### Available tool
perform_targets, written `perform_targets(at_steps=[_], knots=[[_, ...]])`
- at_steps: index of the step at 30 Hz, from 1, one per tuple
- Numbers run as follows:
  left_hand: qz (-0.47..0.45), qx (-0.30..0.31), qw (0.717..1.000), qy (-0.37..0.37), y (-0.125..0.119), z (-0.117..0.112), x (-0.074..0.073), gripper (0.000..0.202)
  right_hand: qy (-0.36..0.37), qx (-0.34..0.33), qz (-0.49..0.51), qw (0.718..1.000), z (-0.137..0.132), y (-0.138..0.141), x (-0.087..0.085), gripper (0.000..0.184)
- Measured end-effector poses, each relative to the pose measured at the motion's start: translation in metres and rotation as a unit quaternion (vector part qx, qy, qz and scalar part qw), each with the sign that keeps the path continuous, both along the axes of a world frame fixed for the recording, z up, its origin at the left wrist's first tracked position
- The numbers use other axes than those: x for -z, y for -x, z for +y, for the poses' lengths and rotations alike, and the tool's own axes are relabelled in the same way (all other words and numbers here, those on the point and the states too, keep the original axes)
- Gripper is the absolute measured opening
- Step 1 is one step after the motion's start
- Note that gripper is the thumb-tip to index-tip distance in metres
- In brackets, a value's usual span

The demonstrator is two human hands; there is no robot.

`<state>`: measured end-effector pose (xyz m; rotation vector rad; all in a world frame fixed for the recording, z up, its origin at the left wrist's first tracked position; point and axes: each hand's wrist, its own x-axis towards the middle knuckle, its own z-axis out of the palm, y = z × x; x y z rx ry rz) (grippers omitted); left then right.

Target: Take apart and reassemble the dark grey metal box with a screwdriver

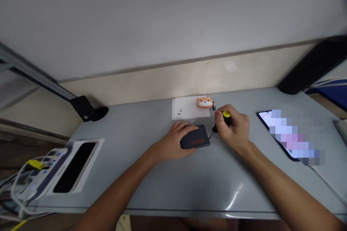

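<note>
A dark flat rectangular box (194, 136) with a reddish patch and small vents along its near edge is gripped at its left side by my left hand (176, 140). My right hand (234, 126) is closed around a screwdriver (226, 116) with a black and yellow handle. The thin shaft points down and left to the box's right edge; I cannot tell whether the tip is inside an opening. Behind the box, several tiny dark screws (180, 111) lie on a white sheet of paper (187, 103).
An orange dog-faced case (205, 102) sits on the paper's right side. A lit phone (287, 133) with a white cable lies right. To the left are a dark phone (76, 166) and a power strip (47, 173) with cables. A wall (162, 83) bounds the desk (141, 130).
</note>
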<state>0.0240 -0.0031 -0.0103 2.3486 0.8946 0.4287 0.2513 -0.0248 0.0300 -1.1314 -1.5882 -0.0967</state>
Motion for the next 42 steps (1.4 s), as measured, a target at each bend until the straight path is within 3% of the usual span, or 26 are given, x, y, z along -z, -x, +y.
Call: perform_targets(at_steps=[4, 9, 11, 14, 17, 20, 22, 28, 35, 42], knots=[[-0.006, -0.003, 1.000, -0.017, -0.005, -0.003, 0.001, 0.065, 0.000, 0.002, 0.008, 1.000, 0.000, 0.001, 0.002, 0.024], [-0.009, -0.011, 1.000, 0.011, -0.003, -0.003, 0.001, 0.073, -0.060, 0.084, 0.070, 0.992, -0.002, -0.005, 0.000, 0.022], [-0.012, -0.016, 1.000, 0.023, -0.002, -0.004, 0.002, 0.075, -0.075, 0.082, 0.093, 0.989, -0.007, -0.002, -0.003, 0.021], [-0.029, -0.018, 0.999, 0.029, -0.003, -0.005, 0.003, 0.078, -0.044, -0.015, 0.018, 0.999, -0.017, 0.009, -0.006, 0.017], [-0.049, -0.021, 0.998, 0.021, -0.005, -0.005, 0.003, 0.069, -0.025, -0.149, -0.074, 0.986, -0.024, 0.024, -0.005, 0.015], [-0.051, -0.006, 0.999, 0.003, -0.006, -0.002, 0.001, 0.055, -0.020, -0.193, -0.100, 0.976, -0.024, 0.033, -0.002, 0.018], [-0.033, 0.001, 0.999, -0.001, -0.005, 0.000, -0.001, 0.057, -0.010, -0.182, -0.109, 0.977, -0.022, 0.034, -0.001, 0.019], [0.032, 0.005, 0.999, 0.000, 0.001, 0.003, -0.006, 0.088, 0.007, -0.103, -0.120, 0.987, -0.014, 0.018, -0.006, 0.018], [0.032, 0.010, 0.999, -0.013, 0.007, 0.004, -0.004, 0.075, 0.101, -0.018, -0.046, 0.994, -0.003, -0.003, -0.013, 0.020], [0.026, 0.009, 1.000, 0.005, 0.008, 0.003, -0.006, 0.072, 0.106, 0.030, -0.027, 0.994, 0.004, -0.016, -0.014, 0.024]])
